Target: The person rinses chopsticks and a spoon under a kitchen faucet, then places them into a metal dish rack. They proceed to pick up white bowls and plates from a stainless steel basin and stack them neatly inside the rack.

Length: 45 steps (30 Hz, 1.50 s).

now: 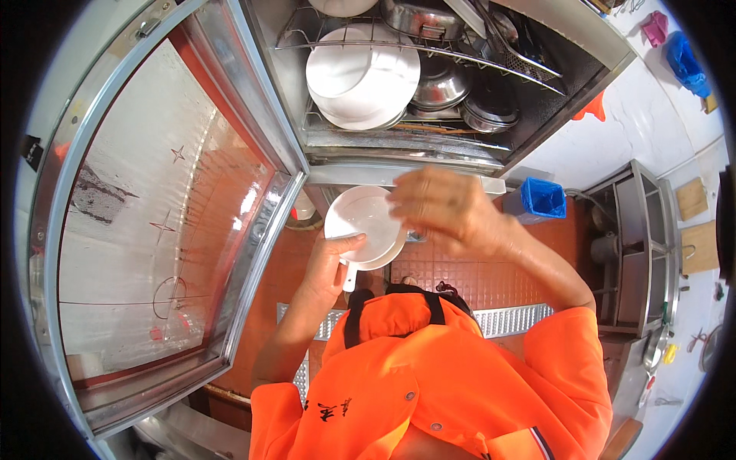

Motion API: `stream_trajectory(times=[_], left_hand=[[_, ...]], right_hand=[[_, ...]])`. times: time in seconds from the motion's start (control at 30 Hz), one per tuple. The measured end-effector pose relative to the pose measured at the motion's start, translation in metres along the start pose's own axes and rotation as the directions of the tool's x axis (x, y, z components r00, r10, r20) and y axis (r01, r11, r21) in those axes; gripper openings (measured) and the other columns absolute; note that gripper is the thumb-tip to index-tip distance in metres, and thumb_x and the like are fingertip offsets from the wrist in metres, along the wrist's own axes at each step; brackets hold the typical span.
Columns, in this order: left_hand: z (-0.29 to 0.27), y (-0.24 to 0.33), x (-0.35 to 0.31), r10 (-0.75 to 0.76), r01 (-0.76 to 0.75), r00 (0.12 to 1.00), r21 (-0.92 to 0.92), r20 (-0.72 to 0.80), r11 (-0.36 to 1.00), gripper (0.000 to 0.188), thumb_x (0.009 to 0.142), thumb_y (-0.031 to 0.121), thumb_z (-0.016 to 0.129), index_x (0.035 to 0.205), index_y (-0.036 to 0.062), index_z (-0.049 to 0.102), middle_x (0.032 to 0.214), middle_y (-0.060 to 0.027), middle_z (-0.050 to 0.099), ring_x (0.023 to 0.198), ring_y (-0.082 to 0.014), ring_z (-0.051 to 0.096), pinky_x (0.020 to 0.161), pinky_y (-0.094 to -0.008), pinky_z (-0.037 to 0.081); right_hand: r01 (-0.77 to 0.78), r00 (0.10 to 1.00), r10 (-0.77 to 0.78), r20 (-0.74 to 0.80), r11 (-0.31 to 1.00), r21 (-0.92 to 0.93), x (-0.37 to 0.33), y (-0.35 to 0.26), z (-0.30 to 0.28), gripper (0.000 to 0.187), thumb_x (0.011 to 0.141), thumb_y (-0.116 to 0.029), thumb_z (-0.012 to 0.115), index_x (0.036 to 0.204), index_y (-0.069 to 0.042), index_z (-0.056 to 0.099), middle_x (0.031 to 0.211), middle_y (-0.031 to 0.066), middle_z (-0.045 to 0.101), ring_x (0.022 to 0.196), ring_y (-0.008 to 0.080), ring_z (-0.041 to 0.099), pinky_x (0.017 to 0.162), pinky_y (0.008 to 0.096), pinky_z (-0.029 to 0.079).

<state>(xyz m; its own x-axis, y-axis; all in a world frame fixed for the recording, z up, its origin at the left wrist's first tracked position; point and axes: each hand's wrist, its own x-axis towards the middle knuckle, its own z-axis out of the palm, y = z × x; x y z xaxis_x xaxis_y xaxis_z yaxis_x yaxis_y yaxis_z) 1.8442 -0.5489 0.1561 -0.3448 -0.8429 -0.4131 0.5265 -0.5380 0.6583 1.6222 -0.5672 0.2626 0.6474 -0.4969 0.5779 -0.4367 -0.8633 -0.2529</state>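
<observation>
In front of my body I hold a white bowl [359, 218] with my left hand [337, 259]. The thumb lies over the bowl's near rim and the fingers go underneath. A second pale rim shows under the bowl, and a short white handle [350, 277] sticks out toward me. My right hand [445, 205] is raised at the bowl's right side, its bent fingers blurred by motion. The fingertips overlap the bowl's right rim; whether they touch it or hold anything cannot be made out.
Ahead, an open cabinet holds large white bowls [360, 84], steel pots [441, 83] and utensils on wire racks [307, 38]. Its glass door [153, 222] swings out at my left. A blue-lined bin [543, 198] and a metal shelf unit [632, 253] stand at the right.
</observation>
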Motion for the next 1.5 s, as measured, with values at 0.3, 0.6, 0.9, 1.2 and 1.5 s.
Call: stream_trajectory(times=[0.3,0.6,0.9,1.2,1.5], left_hand=[[0.004,-0.013,0.015,-0.086,0.094,0.994,-0.116,0.069,0.989,0.047,0.077,0.001,0.061,0.122,-0.0028,0.05,0.109,-0.0153,0.061,0.099,-0.0268,0.062,0.084,-0.0376,0.052],[0.013,-0.028,0.02,-0.112,0.217,0.953,-0.373,0.282,0.902,0.066,0.091,0.052,0.047,0.133,0.0023,0.039,0.124,-0.0185,0.053,0.105,-0.0346,0.059,0.076,-0.0529,0.055],[-0.005,-0.034,0.021,-0.1,0.129,0.963,-0.1,0.252,0.987,0.049,0.085,0.016,0.057,0.129,0.0005,0.042,0.114,-0.0186,0.059,0.101,-0.0361,0.061,0.072,-0.0534,0.057],[0.001,-0.022,0.017,-0.179,0.212,0.946,-0.102,0.27,0.972,0.058,0.073,-0.008,0.056,0.129,-0.0005,0.041,0.114,-0.0188,0.055,0.102,-0.0361,0.06,0.078,-0.0555,0.055],[0.003,-0.007,-0.011,-0.058,0.054,0.994,0.045,0.097,0.998,0.055,0.071,-0.008,0.058,0.124,-0.0027,0.046,0.11,-0.016,0.058,0.098,-0.0287,0.062,0.083,-0.0394,0.054]], right_hand=[[0.119,0.971,-0.091,0.219,0.986,-0.12,-0.027,-0.014,0.022,0.032,0.065,-0.019,0.074,0.091,-0.001,0.067,0.092,0.0071,0.067,0.093,0.025,0.063,0.086,0.0443,0.045],[0.185,0.972,-0.191,0.135,0.981,0.057,-0.036,-0.015,0.014,0.019,0.066,-0.009,0.066,0.082,0.002,0.061,0.079,0.0124,0.062,0.073,0.0262,0.062,0.072,0.0375,0.049],[-0.57,0.72,0.692,-0.049,0.631,0.526,-0.013,-0.025,-0.031,0.013,0.087,-0.008,0.06,0.082,0.003,0.066,0.071,0.0055,0.064,0.066,0.0168,0.061,0.063,0.0319,0.05],[0.315,0.287,0.958,0.012,-0.106,0.943,0.103,0.077,-0.04,0.018,0.096,-0.007,0.044,0.107,0.005,0.05,0.102,0.016,0.058,0.092,0.0261,0.061,0.084,0.0463,0.052],[0.582,0.135,0.99,0.044,-0.115,0.805,0.156,0.169,-0.025,0.019,0.097,-0.009,0.042,0.111,0.002,0.047,0.112,0.0182,0.055,0.101,0.0333,0.058,0.081,0.0572,0.053]])
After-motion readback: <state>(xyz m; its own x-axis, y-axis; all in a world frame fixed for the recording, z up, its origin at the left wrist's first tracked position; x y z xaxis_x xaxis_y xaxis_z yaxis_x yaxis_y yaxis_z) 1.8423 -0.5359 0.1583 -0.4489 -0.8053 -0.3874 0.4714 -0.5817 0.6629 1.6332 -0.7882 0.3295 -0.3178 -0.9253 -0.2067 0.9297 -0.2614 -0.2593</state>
